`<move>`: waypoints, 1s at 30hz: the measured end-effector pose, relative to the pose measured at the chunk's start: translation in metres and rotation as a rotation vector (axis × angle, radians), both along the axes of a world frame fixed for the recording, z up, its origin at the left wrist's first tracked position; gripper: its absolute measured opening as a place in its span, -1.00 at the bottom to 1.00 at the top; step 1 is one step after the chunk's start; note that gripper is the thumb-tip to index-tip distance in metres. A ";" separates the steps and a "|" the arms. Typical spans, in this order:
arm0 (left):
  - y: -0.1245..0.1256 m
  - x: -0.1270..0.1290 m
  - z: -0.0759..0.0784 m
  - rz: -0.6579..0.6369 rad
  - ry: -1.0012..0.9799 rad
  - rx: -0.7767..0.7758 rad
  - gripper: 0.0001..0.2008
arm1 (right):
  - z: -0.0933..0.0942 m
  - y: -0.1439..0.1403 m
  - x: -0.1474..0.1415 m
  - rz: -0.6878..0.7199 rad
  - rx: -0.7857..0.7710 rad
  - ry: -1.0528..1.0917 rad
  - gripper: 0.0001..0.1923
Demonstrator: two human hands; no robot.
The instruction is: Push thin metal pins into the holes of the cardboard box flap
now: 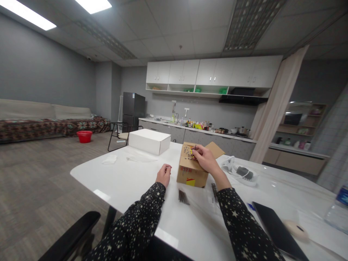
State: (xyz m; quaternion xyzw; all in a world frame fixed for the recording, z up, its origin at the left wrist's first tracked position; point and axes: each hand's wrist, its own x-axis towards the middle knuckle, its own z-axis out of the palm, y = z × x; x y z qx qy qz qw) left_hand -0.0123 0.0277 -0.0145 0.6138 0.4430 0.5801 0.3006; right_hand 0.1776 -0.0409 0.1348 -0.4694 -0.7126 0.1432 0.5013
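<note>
The person is sitting at a white tabletop (127, 181), both arms in dark star-print sleeves reaching fwd. The right hand (204, 158) is resting on top of a small cardboard box (190, 172), fingers pinched closed on a small thin item at the box top; the item is too small to ID. The box is standing upright near the tabletop's middle, one flap (216, 148) opening toward the far right, w/ a red-and-yellow label showing on its near face. The left hand (164, 174) is lying on the tabletop just left of the box, fingers curled loosely closed w/ thumb and forefinger pinching together; can't tell whether it's holding anything.

A bundle of thin dark rods (183, 197) is lying on the tabletop near the box's near side, between the two forearms. A second dark bundle (214, 190) is lying beside the right wrist.

A closed white box (149, 141) is sitting at the far left of the tabletop, w/ clear plastic wrap (140, 158) just in front of it. A white device w/ cable (240, 171) is lying right of the cardboard box. A dark tablet (274, 228) and a white mouse (296, 229) are lying at the near right. A red basin (84, 136) is standing on the floor at far left, near a sofa (40, 123).
</note>
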 end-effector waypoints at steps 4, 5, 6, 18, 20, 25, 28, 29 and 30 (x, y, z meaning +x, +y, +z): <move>0.000 0.000 0.000 0.007 0.001 0.012 -0.76 | -0.001 0.002 0.001 -0.011 -0.001 -0.015 -0.77; 0.000 0.000 0.000 0.008 0.003 0.014 -0.76 | -0.002 0.003 0.002 -0.014 -0.001 -0.019 -0.77; 0.001 0.000 -0.001 0.008 0.007 0.016 -0.76 | -0.002 0.004 0.002 -0.016 -0.001 -0.026 -0.77; 0.001 0.000 -0.001 0.005 0.020 -0.016 -0.76 | -0.003 0.005 0.004 -0.032 -0.020 -0.025 -0.74; 0.001 0.001 -0.001 0.006 0.021 -0.018 -0.76 | -0.002 0.004 0.003 -0.035 -0.013 -0.024 -0.74; 0.000 0.001 0.000 0.004 0.018 -0.010 -0.76 | -0.001 0.003 0.003 -0.038 -0.004 -0.018 -0.73; -0.002 0.000 0.002 0.004 0.010 -0.006 -0.77 | -0.001 0.005 0.004 -0.042 0.009 -0.028 -0.71; -0.002 0.001 0.002 0.005 0.006 -0.004 -0.78 | -0.001 0.005 0.005 -0.042 0.014 -0.027 -0.70; -0.003 0.001 0.002 0.005 0.005 -0.002 -0.78 | -0.002 0.005 0.005 -0.042 0.021 -0.026 -0.68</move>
